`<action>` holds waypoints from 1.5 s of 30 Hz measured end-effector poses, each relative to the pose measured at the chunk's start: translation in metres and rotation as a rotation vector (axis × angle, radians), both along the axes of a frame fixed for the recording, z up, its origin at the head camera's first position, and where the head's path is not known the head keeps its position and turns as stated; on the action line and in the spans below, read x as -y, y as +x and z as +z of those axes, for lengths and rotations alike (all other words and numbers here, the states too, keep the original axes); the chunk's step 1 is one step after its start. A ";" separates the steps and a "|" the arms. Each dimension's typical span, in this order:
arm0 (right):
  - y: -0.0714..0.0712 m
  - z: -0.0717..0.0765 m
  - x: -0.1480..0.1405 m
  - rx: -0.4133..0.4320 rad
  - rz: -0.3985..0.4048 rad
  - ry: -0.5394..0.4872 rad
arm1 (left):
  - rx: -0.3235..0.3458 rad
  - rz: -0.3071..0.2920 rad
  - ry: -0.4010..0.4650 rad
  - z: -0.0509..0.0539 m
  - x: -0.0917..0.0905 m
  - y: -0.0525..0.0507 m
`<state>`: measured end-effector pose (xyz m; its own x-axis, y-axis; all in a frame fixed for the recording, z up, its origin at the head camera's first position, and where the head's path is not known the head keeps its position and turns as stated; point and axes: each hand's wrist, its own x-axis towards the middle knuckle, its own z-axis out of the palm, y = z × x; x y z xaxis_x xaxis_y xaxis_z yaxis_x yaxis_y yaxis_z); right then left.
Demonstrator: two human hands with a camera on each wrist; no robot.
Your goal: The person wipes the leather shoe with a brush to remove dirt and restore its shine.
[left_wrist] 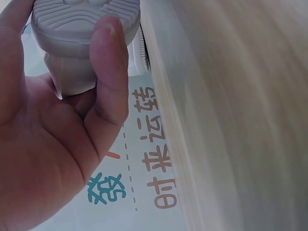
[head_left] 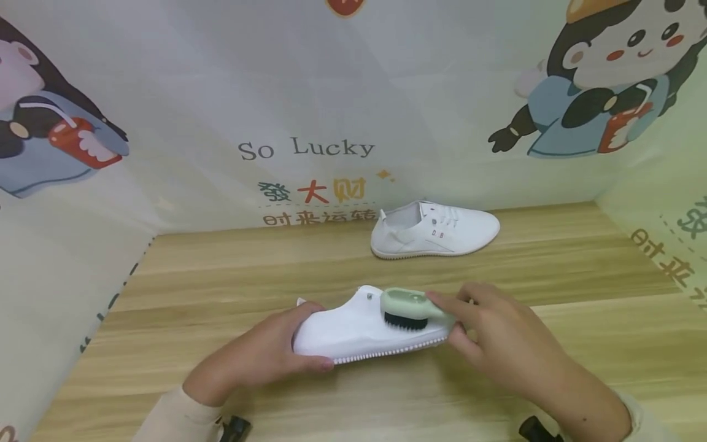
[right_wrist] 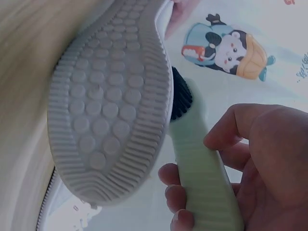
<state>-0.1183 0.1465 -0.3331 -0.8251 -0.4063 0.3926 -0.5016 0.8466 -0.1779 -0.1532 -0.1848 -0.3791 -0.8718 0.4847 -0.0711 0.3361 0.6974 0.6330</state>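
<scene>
A white shoe [head_left: 348,328] is gripped at its heel by my left hand [head_left: 265,347], the thumb along the sole edge. In the left wrist view, the left hand [left_wrist: 53,139] has its thumb on the ridged sole [left_wrist: 79,19]. My right hand [head_left: 505,341] holds a pale green brush [head_left: 405,302] by its handle, its black bristles against the shoe's side near the front. The right wrist view shows the right hand [right_wrist: 269,154] around the brush handle [right_wrist: 204,178] and the shoe's dotted sole [right_wrist: 108,101] facing the camera.
Another white shoe [head_left: 442,230] lies at the back of the wooden table [head_left: 248,264], its toe to the right. Printed cloth [head_left: 221,92] with cartoon figures and writing stands behind and at both sides. Two dark objects [head_left: 236,428] show near the wrists at the bottom.
</scene>
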 end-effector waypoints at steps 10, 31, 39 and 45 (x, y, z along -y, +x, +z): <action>-0.001 0.002 -0.007 0.066 0.002 0.007 | -0.016 0.026 -0.005 -0.005 -0.001 0.001; -0.014 -0.002 -0.013 0.095 -0.044 0.013 | -0.251 0.172 -0.202 0.001 0.008 -0.006; -0.022 -0.008 -0.017 0.143 -0.052 0.031 | -0.276 0.198 -0.263 0.002 0.006 -0.006; -0.023 -0.010 -0.017 0.154 -0.066 0.027 | -0.291 0.240 -0.268 -0.001 0.008 -0.008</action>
